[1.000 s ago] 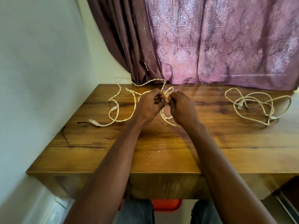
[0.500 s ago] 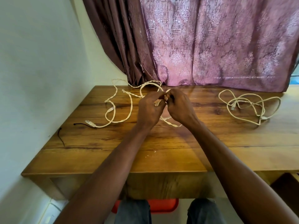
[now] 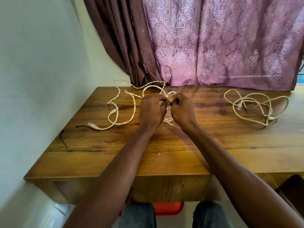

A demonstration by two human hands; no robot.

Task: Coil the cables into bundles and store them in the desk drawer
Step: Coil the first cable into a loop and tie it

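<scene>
Two hands are raised together over the far middle of the bench (image 3: 164, 155), both forearms reaching in from the near edge and converging there. The left hand (image 3: 152, 111) is seen from its back, its fingers curled inward and pinching a strand of the twisted cream cable (image 3: 134, 111); the right hand (image 3: 181, 110) is likewise curled, its fingertips closed on the same cable just beside the left, with a thin dark piece held between the two that is too small to be identified. Loops of this cable are spread across the bench to the left of the hands and behind them, one loop passing off the back edge against the wall (image 3: 41, 63), and two pale plug ends are laid on the wood at the left. One second cream cable (image 3: 256, 107) is left in a loose tangle well apart on the right side of the bench, untouched by either hand. Two short black ties (image 3: 63, 139) are placed near the left edge, one just beside a plug end. The bench is made of warm brown wood with dark grain, and a few pale crumbs are scattered near its front. A purple patterned curtain (image 3: 213, 43) is hung behind it, and a pale wall is met on the left. A red seat (image 3: 167, 208) is partly shown below the front edge, between two knees.
</scene>
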